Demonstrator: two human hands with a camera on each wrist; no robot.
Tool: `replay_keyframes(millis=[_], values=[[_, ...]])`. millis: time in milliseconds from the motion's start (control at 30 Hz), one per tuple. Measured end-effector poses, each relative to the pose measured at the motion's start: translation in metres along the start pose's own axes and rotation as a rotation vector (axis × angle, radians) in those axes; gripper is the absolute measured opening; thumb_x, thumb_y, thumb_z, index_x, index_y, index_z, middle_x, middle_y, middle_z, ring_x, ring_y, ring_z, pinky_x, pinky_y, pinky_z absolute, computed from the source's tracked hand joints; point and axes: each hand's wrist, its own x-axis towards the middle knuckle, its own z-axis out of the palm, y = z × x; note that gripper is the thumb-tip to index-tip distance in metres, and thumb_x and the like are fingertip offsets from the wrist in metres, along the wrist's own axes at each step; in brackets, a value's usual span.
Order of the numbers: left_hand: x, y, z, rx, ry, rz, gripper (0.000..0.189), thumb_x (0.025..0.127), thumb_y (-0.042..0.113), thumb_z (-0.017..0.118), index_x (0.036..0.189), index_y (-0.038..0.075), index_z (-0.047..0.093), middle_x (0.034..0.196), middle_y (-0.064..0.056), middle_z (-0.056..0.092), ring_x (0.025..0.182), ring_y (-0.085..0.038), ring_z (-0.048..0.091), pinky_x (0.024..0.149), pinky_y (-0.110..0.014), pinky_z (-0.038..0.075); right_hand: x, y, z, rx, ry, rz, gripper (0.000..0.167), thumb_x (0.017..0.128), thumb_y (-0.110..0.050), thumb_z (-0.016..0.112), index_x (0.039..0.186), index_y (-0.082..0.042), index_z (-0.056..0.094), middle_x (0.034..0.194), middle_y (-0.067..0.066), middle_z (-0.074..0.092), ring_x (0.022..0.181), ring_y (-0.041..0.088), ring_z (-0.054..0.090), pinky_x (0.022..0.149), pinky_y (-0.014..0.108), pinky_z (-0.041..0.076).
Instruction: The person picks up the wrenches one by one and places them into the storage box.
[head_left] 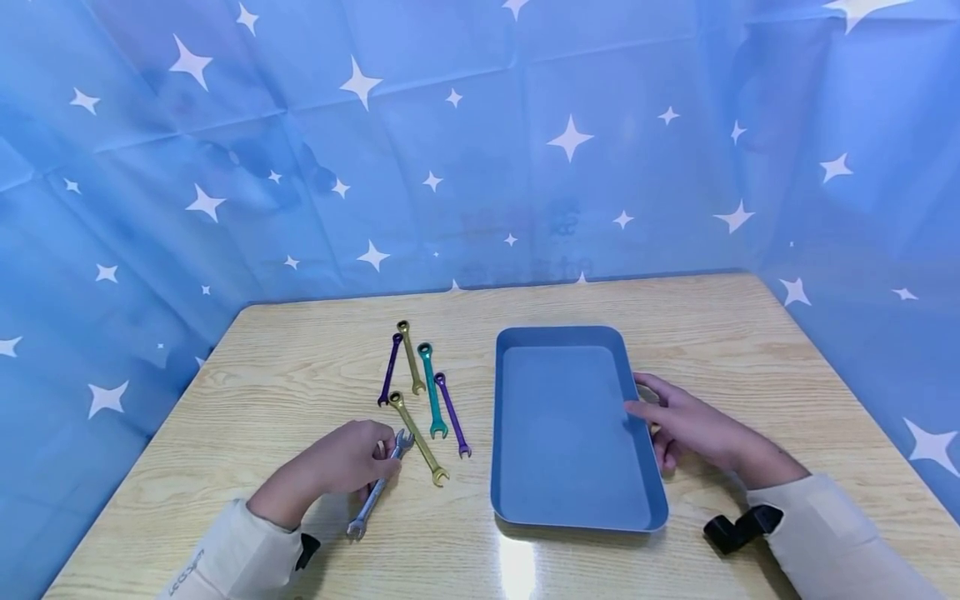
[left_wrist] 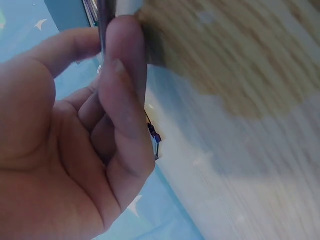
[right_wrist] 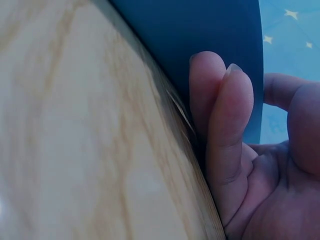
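Observation:
My left hand pinches a silver combination wrench between thumb and fingers, left of the other wrenches. In the left wrist view that hand has its fingers curled in, with the wrench edge-on at the fingertips. At the right, my right hand grips the side wall of a blue tray, its thumb over the rim. The right wrist view shows two fingers against the tray's outer wall. Nearest the silver wrench lies a gold wrench.
Beyond it lie a teal wrench, a purple wrench, a dark purple wrench and another gold wrench. All rest on a wooden table. A blue star-patterned cloth hangs behind and beside the table.

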Motion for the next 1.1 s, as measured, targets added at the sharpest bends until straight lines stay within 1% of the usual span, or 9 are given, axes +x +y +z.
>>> replay_keyframes(millis=[67,233,400,600,667,767,900,1000,1100], values=[[0.000,0.000,0.001,-0.011,-0.003,0.004,0.015,0.097,0.015,0.064,0.085,0.011,0.056,0.052,-0.001,0.055,0.042,-0.017,0.058,0.043,-0.024,0.039,0.000,0.000,0.000,-0.002,0.000,-0.001,0.082,0.105,-0.041,0.048,0.161,-0.014,-0.007,0.071,0.011,0.064,0.053,0.017,0.061,0.055,0.041,0.056],[0.000,0.003,0.002,-0.056,-0.018,0.001,0.013,0.101,0.016,0.059,0.090,0.011,0.053,0.052,0.001,0.051,0.042,-0.014,0.056,0.043,-0.026,0.044,0.000,0.000,-0.001,-0.004,-0.001,-0.005,0.082,0.105,-0.041,0.047,0.161,-0.014,-0.007,0.071,0.011,0.065,0.053,0.017,0.061,0.055,0.041,0.056],[0.002,0.008,0.002,-0.097,-0.021,0.005,0.013,0.103,0.019,0.056,0.093,0.010,0.052,0.053,0.000,0.050,0.042,-0.016,0.056,0.044,-0.030,0.048,0.001,0.001,-0.001,-0.002,-0.001,-0.008,0.081,0.105,-0.041,0.047,0.161,-0.014,-0.006,0.072,0.011,0.065,0.053,0.018,0.061,0.055,0.041,0.056],[0.003,0.015,0.003,-0.149,-0.033,0.033,0.012,0.104,0.019,0.054,0.099,0.009,0.053,0.057,-0.002,0.052,0.043,-0.016,0.051,0.046,-0.029,0.046,0.000,0.002,-0.002,0.005,-0.001,-0.001,0.082,0.105,-0.041,0.048,0.161,-0.015,-0.007,0.071,0.011,0.065,0.053,0.018,0.061,0.055,0.041,0.056],[0.002,0.017,0.003,-0.166,-0.022,0.050,0.012,0.105,0.019,0.053,0.101,0.008,0.053,0.060,-0.004,0.054,0.044,-0.017,0.052,0.047,-0.031,0.047,0.002,0.001,-0.002,0.008,-0.004,-0.002,0.083,0.105,-0.041,0.048,0.160,-0.015,-0.008,0.070,0.011,0.065,0.052,0.018,0.060,0.055,0.041,0.056],[0.002,0.020,0.003,-0.199,0.015,0.080,0.013,0.105,0.019,0.052,0.099,0.007,0.053,0.067,-0.007,0.058,0.047,-0.019,0.056,0.048,-0.034,0.051,0.003,0.001,-0.002,0.011,-0.004,-0.001,0.083,0.105,-0.041,0.048,0.160,-0.015,-0.009,0.069,0.010,0.064,0.052,0.018,0.060,0.055,0.041,0.056],[0.004,0.026,0.006,-0.276,0.038,0.113,0.016,0.105,0.020,0.052,0.097,0.007,0.050,0.076,-0.008,0.059,0.050,-0.021,0.059,0.048,-0.035,0.052,0.003,0.001,-0.003,0.010,-0.009,-0.002,0.083,0.105,-0.041,0.047,0.160,-0.015,-0.010,0.069,0.010,0.064,0.052,0.018,0.060,0.055,0.041,0.056],[0.008,0.030,0.009,-0.330,0.043,0.144,0.017,0.105,0.021,0.051,0.098,0.006,0.050,0.079,-0.009,0.059,0.050,-0.022,0.061,0.047,-0.036,0.052,0.003,0.002,-0.002,0.010,-0.008,-0.001,0.083,0.106,-0.041,0.047,0.160,-0.014,-0.011,0.069,0.010,0.064,0.052,0.017,0.060,0.055,0.041,0.056],[0.012,0.034,0.012,-0.357,0.071,0.158,0.017,0.105,0.023,0.052,0.101,0.006,0.049,0.079,-0.009,0.059,0.051,-0.022,0.063,0.048,-0.039,0.053,0.003,0.002,-0.001,0.008,-0.006,-0.004,0.083,0.106,-0.040,0.046,0.160,-0.014,-0.011,0.069,0.009,0.064,0.052,0.017,0.060,0.055,0.041,0.056]])
